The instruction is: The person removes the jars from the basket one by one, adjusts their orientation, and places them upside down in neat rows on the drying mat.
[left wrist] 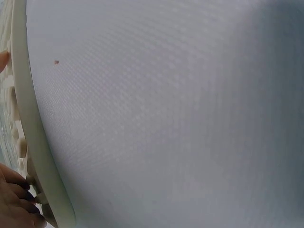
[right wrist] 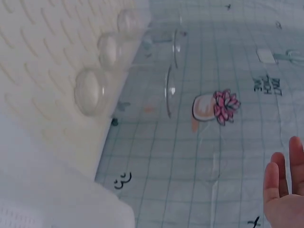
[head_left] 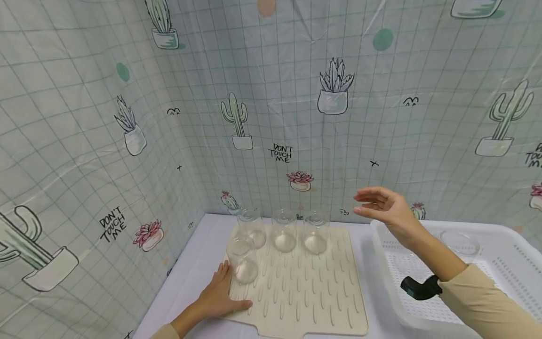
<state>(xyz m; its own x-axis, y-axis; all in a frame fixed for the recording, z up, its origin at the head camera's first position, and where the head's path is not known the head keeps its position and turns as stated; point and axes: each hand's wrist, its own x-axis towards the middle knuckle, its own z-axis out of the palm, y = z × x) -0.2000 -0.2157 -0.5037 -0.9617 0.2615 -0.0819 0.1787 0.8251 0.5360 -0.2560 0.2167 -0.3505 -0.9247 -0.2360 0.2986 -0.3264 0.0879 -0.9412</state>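
My left hand [head_left: 217,295] rests at the left edge of a cream drying mat [head_left: 305,292], thumb and fingers spread. Just ahead of those fingers stands a clear drinking glass [head_left: 244,268]. Behind it, three more clear glasses form a back row on the mat: left [head_left: 254,233], middle [head_left: 284,238] and right [head_left: 315,240]. My right hand [head_left: 391,212] is raised in the air between mat and basket, fingers loosely bent, holding nothing. In the right wrist view, part of this hand [right wrist: 287,199] shows, apart from the nearest glass [right wrist: 90,92].
A white plastic basket [head_left: 391,292] stands to the right with a clear glass [head_left: 460,242] inside, partly hidden by my right arm. The white table [head_left: 190,263] borders a cactus-print curtain [head_left: 271,117] behind and to the left.
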